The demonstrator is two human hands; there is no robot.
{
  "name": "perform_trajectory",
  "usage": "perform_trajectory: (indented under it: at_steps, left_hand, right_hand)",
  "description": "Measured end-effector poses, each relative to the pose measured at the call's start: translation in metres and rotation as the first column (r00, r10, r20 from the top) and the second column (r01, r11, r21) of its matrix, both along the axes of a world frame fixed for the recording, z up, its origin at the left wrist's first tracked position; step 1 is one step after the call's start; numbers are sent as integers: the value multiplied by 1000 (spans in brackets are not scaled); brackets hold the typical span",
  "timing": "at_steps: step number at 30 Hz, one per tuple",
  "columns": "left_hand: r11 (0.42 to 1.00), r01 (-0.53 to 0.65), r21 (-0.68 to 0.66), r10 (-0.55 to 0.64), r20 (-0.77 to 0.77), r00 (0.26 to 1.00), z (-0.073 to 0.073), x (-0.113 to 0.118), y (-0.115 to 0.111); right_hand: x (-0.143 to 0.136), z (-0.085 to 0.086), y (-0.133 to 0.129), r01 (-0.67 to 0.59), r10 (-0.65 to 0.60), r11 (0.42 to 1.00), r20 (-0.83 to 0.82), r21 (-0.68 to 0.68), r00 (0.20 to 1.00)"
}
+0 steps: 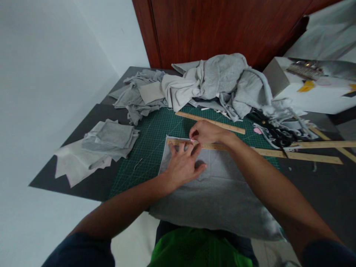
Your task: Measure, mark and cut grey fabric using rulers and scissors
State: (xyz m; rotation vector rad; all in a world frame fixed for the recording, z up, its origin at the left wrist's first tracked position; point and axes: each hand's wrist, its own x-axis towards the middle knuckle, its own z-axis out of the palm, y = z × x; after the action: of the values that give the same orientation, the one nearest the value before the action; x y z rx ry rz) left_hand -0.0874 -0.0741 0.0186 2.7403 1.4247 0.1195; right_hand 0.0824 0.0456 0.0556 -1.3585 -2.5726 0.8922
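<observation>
A grey cloth [219, 193] lies over the green cutting mat [150, 148] and hangs past the table's front edge. Across the cloth's far edge runs a long wooden ruler [300, 154]. My left hand [184, 163] rests with spread fingers on the cloth, its fingertips pressing the ruler. Just right of those fingertips, my right hand [205, 132] pinches a small pale pinkish piece against the ruler's upper edge; what it is exactly is too small to tell.
Behind the mat is a heap of grey cloth [222, 76]; folded pieces [111, 135] lie at the left. A second ruler [211, 122] crosses the mat. Black scissors [261, 119], more rulers and a white box [311, 92] are at the right.
</observation>
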Motion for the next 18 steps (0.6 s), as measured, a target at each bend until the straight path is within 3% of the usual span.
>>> perform_trajectory:
  at_steps: [7, 13, 18]
  left_hand:
    - [1000, -10, -4, 10, 0, 1000, 0, 1, 0]
    - [1000, -15, -1, 15, 30, 999, -1, 3, 1]
    - [1000, -10, 14, 9, 49, 999, -1, 4, 5]
  right_hand:
    - [4, -5, -5, 59, -59, 998, -46, -4, 997]
    - [23, -1, -11, 33, -34, 999, 36, 44, 999]
    - [20, -6, -16, 88, -86, 994, -40, 59, 996]
